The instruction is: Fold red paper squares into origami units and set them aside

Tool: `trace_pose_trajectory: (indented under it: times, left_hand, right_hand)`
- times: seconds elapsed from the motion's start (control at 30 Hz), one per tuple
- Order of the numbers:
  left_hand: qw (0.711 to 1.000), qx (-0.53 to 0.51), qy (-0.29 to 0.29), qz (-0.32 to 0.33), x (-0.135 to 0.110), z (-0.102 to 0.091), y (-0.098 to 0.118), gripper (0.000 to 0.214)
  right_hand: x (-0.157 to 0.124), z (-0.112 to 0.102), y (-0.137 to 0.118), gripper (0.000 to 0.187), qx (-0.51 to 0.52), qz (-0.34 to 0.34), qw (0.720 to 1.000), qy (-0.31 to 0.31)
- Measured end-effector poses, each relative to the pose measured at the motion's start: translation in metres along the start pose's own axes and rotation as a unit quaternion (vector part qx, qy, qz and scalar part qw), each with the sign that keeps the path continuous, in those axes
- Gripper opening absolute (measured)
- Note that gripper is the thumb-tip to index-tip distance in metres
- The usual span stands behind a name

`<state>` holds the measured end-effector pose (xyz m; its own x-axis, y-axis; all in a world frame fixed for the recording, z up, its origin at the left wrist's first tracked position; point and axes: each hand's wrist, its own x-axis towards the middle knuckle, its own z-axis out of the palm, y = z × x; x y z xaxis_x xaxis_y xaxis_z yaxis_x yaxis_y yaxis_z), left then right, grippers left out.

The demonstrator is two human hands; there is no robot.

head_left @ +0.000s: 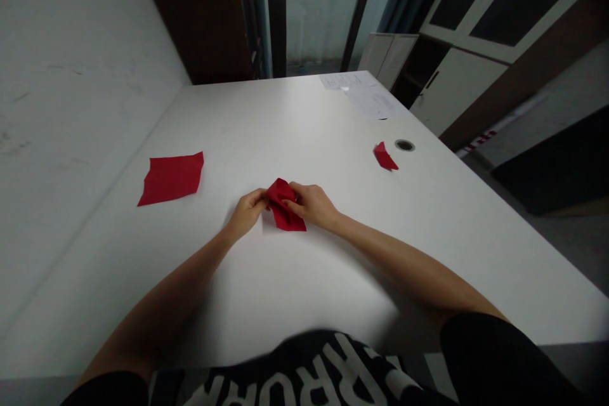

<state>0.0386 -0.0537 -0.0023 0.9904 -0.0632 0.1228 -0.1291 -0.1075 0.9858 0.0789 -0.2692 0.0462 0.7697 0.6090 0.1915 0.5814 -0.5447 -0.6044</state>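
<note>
My left hand point(246, 213) and my right hand point(310, 205) meet at the middle of the white table, pinching a crumpled piece of red cloth point(283, 208) between them. The cloth bunches upward, with one corner hanging toward the tabletop. A flat red cloth square point(171, 178) lies to the left of my hands, out of their reach of touch. A small folded red cloth scrap point(385, 157) lies farther off to the right.
A round grommet hole point(404, 145) sits in the table near the right scrap. Papers point(368, 94) lie at the far edge. A white wall point(80, 76) runs along the left side, and white cabinets point(457, 85) stand beyond the right edge.
</note>
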Motion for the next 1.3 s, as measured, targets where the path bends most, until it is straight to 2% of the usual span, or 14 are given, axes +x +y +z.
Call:
trace_pose_trajectory:
  times: [0.1,0.27,0.33,0.4,0.53,0.7,0.83,1.0,1.13,1.2,1.3]
  left_hand:
    - [1.0,-0.004,-0.001,0.015,-0.003,0.006,0.002,0.036]
    - [0.999,-0.009,-0.028,0.034,-0.012,0.021,0.002,0.087]
    - [0.998,-0.009,-0.04,0.041,-0.015,0.027,0.003,0.095]
    - [0.998,0.018,-0.024,0.047,-0.016,0.03,0.004,0.089]
    - [0.996,0.066,0.045,0.029,-0.014,0.03,0.003,0.062]
    - [0.996,0.001,0.085,-0.023,-0.012,0.034,0.004,0.058]
    - [0.992,-0.007,0.111,-0.065,-0.013,0.041,0.011,0.058]
    - [0.987,0.072,0.133,-0.046,-0.013,0.04,0.005,0.044]
    - [0.985,0.119,0.114,-0.051,-0.013,0.037,-0.007,0.044]
    - [0.985,0.125,0.108,-0.051,-0.013,0.037,-0.01,0.046]
    - [0.985,0.103,0.129,-0.057,-0.012,0.035,-0.01,0.046]
  right_hand:
    - [-0.001,0.004,0.0,0.009,-0.007,0.006,1.0,0.005]
    - [-0.004,0.014,-0.003,0.013,-0.07,0.014,0.997,0.04]
    - [-0.004,0.017,-0.005,0.013,-0.089,0.012,0.995,0.041]
    - [-0.004,0.019,-0.005,0.013,-0.086,-0.002,0.995,0.042]
    - [-0.004,0.022,-0.004,0.009,-0.07,-0.011,0.997,0.039]
    - [-0.003,0.027,-0.001,0.003,-0.038,-0.036,0.998,0.031]
    - [-0.004,0.03,-0.001,0.011,-0.044,-0.052,0.997,0.026]
    - [-0.006,0.029,-0.002,0.012,-0.059,-0.031,0.997,0.03]
    - [-0.004,0.027,0.0,0.009,-0.065,-0.013,0.996,0.053]
    - [-0.003,0.027,0.001,0.008,-0.061,-0.004,0.996,0.068]
    - [0.0,0.027,0.005,0.009,-0.04,0.008,0.995,0.086]
